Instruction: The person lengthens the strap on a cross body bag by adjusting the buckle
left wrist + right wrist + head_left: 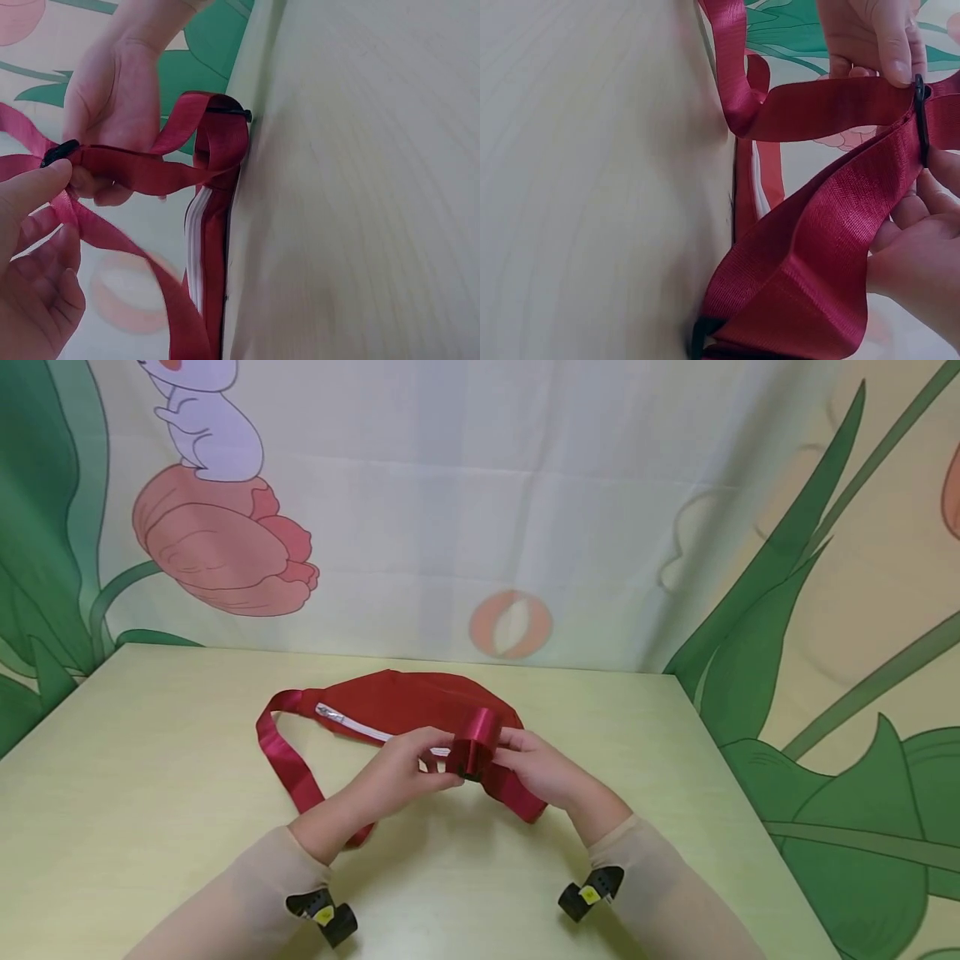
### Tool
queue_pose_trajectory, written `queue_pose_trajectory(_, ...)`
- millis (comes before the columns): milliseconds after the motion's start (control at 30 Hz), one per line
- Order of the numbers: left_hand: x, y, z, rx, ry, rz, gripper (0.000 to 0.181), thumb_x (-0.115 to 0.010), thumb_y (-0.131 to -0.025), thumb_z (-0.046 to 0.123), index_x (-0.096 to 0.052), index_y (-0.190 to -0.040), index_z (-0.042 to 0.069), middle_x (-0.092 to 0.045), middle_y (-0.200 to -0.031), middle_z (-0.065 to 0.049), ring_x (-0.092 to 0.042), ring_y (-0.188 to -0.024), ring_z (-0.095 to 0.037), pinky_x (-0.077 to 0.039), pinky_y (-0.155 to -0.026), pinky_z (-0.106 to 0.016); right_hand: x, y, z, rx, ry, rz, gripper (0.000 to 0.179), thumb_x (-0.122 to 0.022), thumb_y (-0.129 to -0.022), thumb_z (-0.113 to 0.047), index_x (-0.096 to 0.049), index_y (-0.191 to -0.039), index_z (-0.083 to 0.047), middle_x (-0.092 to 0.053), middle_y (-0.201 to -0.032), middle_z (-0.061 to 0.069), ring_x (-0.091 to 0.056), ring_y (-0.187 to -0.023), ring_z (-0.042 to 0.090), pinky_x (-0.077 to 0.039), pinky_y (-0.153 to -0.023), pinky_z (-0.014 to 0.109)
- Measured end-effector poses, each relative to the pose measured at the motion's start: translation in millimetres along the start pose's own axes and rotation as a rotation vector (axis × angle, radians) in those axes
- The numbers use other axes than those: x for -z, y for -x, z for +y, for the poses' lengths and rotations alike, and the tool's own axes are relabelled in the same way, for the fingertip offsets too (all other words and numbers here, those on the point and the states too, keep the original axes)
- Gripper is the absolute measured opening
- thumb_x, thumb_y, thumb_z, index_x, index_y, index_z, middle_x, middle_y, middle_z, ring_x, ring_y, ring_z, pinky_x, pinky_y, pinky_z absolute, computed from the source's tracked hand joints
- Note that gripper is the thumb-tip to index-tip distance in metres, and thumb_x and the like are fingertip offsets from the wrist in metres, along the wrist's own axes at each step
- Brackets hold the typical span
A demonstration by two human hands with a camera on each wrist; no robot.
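Note:
A red waist bag point(420, 697) with a white zipper point(352, 722) lies on the table, its shiny dark-red strap point(288, 768) curving out to the left. Both hands are raised just in front of the bag, around a black strap slider point(921, 124). My left hand point(397, 770) pinches the slider's edge and the webbing, thumb on top. From the other side, my right hand point(538, 768) holds the slider's opposite end and the strap, its fingers behind the webbing. Between the hands the webbing loops upward. A second black fitting point(229, 112) sits on the strap near the bag.
The pale wooden table point(150, 793) extends around the bag. Behind it hangs a printed curtain point(465, 527) with flowers and leaves. Small black cameras sit on both sleeves, the left camera point(326, 917) and the right camera point(591, 893), low over the tabletop.

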State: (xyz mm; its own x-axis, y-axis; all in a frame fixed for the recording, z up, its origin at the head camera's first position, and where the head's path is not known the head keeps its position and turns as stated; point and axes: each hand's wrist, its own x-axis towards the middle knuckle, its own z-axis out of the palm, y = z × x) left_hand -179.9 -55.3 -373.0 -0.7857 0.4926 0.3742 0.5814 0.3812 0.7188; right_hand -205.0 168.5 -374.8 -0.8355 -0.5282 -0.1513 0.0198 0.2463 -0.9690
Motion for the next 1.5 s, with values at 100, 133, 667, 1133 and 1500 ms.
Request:
queue_pose_trajectory(100,1.2,-0.5,-2.5,0.029,-0.038,-0.016,0.038,-0.078,-0.076,0.013,-0.064,-0.112,0.01,-0.062,-0.101,0.002,-0.058,-0.08,-0.016,-0.051,-0.068,-0.028,1.2,0.0,1.0,-0.003,-0.004,-0.005,0.032,-0.048,-0.097,-0.021,-0.054,-0.126,-0.008,-0.06,-0.114,0.01,-0.056,-0.102,0.025,-0.046,-0.084,0.038)
queue_pose_trajectory(133,1.4,-0.5,-3.6,0.038,-0.057,-0.02,0.038,-0.078,-0.076,0.014,-0.064,-0.111,0.01,-0.062,-0.101,0.002,-0.058,-0.08,-0.016,-0.051,-0.069,-0.027,1.5,-0.3,1.3,0.0,-0.01,-0.011,0.033,-0.048,-0.097,-0.021,-0.053,-0.127,-0.007,-0.06,-0.115,0.01,-0.056,-0.102,0.025,-0.046,-0.084,0.039)
queue_pose_trajectory(667,-6.6,-0.3,-0.5,0.047,-0.02,-0.027,0.038,-0.079,-0.074,0.013,-0.059,-0.106,0.008,-0.061,-0.093,0.002,-0.058,-0.076,-0.013,-0.051,-0.067,-0.028,-2.7,-2.9,3.3,0.015,-0.014,0.052,0.023,-0.053,-0.095,-0.019,-0.059,-0.111,-0.004,-0.062,-0.105,0.008,-0.058,-0.098,0.023,-0.048,-0.082,0.037)
queue_pose_trajectory(1133,1.6,3.7,-8.1,0.068,-0.091,-0.026,0.039,-0.077,-0.076,0.011,-0.062,-0.112,0.009,-0.061,-0.102,0.001,-0.059,-0.08,-0.013,-0.051,-0.071,-0.029,-1.6,-0.9,0.7,0.047,-0.066,0.014,0.024,-0.049,-0.097,-0.017,-0.055,-0.116,-0.004,-0.059,-0.112,0.01,-0.053,-0.106,0.025,-0.043,-0.089,0.039)
queue_pose_trajectory(1500,-4.2,1.6,-1.2,0.025,0.043,-0.051,0.044,-0.077,-0.077,0.012,-0.059,-0.117,0.011,-0.059,-0.103,-0.002,-0.061,-0.082,-0.017,-0.052,-0.069,-0.027,-3.2,-3.1,0.9,0.078,-0.108,-0.017,0.021,-0.048,-0.097,-0.015,-0.053,-0.113,-0.004,-0.057,-0.112,0.01,-0.05,-0.109,0.025,-0.041,-0.092,0.039)
